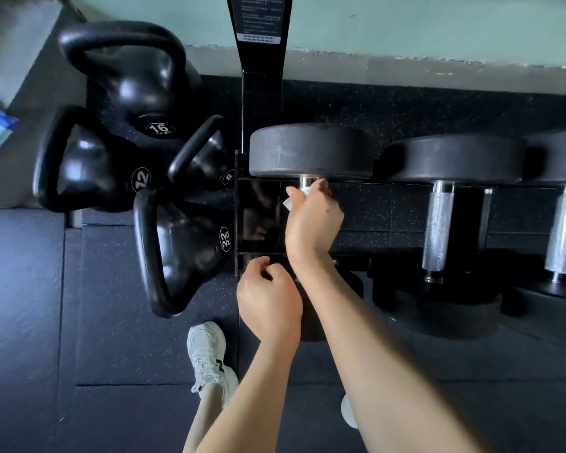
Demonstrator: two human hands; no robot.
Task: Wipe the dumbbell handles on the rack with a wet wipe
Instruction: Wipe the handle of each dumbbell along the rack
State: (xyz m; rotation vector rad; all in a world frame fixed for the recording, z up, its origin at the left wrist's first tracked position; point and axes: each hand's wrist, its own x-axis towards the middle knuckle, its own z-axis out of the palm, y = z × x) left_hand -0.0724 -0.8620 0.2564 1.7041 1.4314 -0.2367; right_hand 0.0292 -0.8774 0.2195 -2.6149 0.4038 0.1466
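**A:** Entry one, wipe (288, 202): location?

**B:** At the rack's (258, 217) left end, on the first dumbbell's (311, 150) handle (305, 183), hard against the far head. The right hand (312, 220) had its fingers (321, 185) closed round wipe and handle together.

**A:** Entry two, left hand (268, 299)?

**B:** At the near rail, fingers (258, 264) curled; whether they held anything could not be told.

**A:** Method, as judged?

**B:** A full wrap was called for: twisting while drawing toward the near head, with firm pressure into the knurling and both collars covered. The next handle (438, 223) waited to the right.
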